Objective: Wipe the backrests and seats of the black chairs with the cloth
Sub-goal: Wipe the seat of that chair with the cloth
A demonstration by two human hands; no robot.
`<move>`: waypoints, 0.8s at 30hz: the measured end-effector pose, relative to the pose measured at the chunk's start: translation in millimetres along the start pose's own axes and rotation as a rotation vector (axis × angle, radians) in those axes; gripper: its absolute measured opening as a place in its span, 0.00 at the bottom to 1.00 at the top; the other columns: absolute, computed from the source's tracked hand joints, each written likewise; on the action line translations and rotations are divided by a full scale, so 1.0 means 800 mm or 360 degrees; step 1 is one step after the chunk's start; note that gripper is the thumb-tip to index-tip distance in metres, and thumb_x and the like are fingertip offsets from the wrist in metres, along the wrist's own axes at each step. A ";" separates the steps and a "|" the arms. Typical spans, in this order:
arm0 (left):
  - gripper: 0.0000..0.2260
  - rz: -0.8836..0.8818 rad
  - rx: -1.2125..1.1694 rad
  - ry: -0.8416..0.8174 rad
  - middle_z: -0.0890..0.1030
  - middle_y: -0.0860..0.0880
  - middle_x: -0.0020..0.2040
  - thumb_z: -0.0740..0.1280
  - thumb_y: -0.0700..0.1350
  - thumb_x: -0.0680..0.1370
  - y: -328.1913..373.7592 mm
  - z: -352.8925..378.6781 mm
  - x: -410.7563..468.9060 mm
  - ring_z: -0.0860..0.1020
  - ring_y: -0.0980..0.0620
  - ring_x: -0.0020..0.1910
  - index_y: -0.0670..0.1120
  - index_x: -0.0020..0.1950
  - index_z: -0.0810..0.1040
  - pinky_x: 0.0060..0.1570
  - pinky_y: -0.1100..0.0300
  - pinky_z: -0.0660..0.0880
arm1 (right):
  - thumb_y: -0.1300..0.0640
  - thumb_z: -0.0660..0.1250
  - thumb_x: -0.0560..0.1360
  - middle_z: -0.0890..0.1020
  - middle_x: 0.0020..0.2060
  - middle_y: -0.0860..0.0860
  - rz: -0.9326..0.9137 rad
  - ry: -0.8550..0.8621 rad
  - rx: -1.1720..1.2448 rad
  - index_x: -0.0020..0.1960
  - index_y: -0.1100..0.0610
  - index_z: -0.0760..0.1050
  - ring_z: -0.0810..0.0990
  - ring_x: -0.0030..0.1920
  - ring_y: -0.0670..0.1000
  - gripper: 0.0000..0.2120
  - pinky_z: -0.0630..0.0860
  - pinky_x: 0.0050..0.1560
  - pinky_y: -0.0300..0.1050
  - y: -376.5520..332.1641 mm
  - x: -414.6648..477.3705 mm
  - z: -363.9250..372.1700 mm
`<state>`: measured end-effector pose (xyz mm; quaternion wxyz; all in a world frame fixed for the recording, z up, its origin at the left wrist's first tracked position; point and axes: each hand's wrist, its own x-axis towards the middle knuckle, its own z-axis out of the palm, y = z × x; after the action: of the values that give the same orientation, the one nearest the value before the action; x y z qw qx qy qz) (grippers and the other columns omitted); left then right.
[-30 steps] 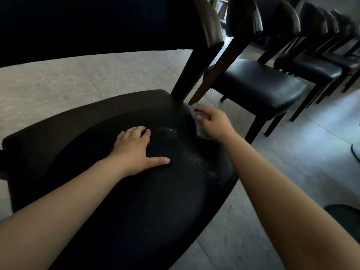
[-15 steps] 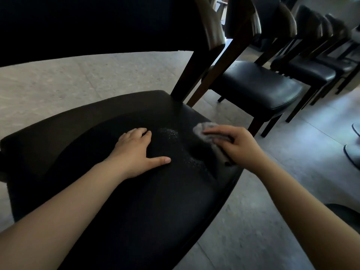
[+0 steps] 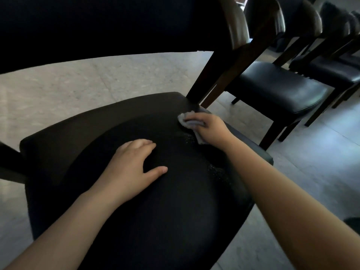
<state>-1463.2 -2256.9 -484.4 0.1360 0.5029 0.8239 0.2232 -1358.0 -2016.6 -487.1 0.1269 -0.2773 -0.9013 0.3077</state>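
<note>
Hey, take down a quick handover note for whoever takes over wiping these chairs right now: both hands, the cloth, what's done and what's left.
Left hand: open, resting flat on the near chair's seat.
Right hand: grips the grey cloth, pressed on the seat's far right corner.
Done: cannot tell how much of this seat or its backrest has been wiped.
Left: pale specks lie on the seat near its right edge, so wipe those. Then probably move on to the row of black chairs to the right.
</note>
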 end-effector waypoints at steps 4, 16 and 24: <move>0.33 0.0038 -0.0088 -0.0041 0.63 0.60 0.74 0.65 0.64 0.73 -0.009 -0.006 -0.001 0.58 0.58 0.74 0.55 0.76 0.64 0.73 0.60 0.58 | 0.66 0.67 0.76 0.82 0.56 0.40 -0.0071 -0.0451 0.0120 0.53 0.36 0.79 0.78 0.60 0.40 0.22 0.71 0.64 0.37 -0.018 -0.106 -0.055; 0.31 -0.0019 -0.0097 0.0122 0.64 0.54 0.75 0.66 0.61 0.75 -0.013 -0.003 0.003 0.59 0.54 0.75 0.50 0.75 0.66 0.72 0.60 0.57 | 0.59 0.61 0.81 0.76 0.67 0.51 -0.0024 0.0008 -0.0021 0.69 0.49 0.73 0.74 0.66 0.50 0.18 0.67 0.67 0.41 -0.051 0.054 0.028; 0.28 0.0037 -0.0102 0.0099 0.66 0.57 0.73 0.65 0.60 0.76 -0.032 -0.019 -0.011 0.63 0.58 0.71 0.52 0.74 0.68 0.67 0.64 0.62 | 0.64 0.66 0.77 0.83 0.55 0.43 -0.0127 -0.0549 0.0033 0.52 0.38 0.80 0.79 0.59 0.42 0.19 0.72 0.65 0.44 -0.052 -0.084 -0.023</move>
<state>-1485.4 -2277.9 -484.4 0.1239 0.5006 0.8143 0.2664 -1313.6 -2073.6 -450.8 -0.0147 -0.1830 -0.9168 0.3547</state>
